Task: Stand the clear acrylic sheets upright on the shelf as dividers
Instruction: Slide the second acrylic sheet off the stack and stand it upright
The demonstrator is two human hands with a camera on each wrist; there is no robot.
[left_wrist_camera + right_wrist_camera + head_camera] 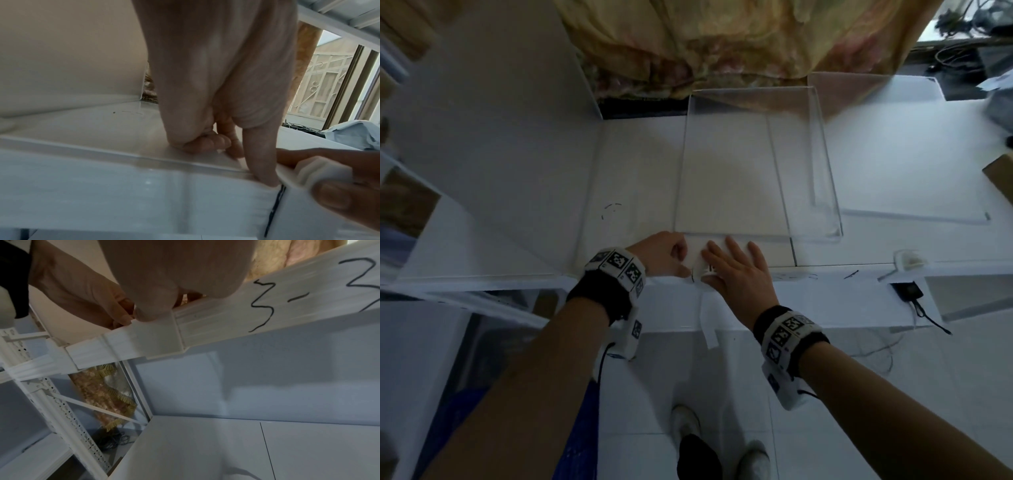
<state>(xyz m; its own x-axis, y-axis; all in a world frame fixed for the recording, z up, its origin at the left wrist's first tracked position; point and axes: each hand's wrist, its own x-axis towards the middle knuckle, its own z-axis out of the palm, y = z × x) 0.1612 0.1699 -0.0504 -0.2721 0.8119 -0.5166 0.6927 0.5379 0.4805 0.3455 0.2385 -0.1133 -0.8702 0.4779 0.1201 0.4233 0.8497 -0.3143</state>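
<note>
Across the middle of the head view runs the broad white metal shelf (640, 164), its front lip along the frame's centre line. On it, upper centre, one clear rectangular acrylic sheet (753, 161) appears to stand upright, running front to back; whether it is seated firmly I cannot tell. At upper right another clear acrylic sheet (900, 144) seems to lie flat, so by my judgement at least one divider is up and at least one is left to stand. At centre left a tall white side panel (493, 147) closes that end.

Open shelf lies between the panel and the standing sheet, and more to its right; both sheet edges are hard to see, so moves near them call for care.

At the lip, the small white plastic clip (705, 267) sits at the sheet's near end. The left hand (661, 253) has its grip curled, thumb pressed on the lip beside the clip. The right hand (736, 270) lies spread, fingers straight over the clip, thumb on its front.
</note>
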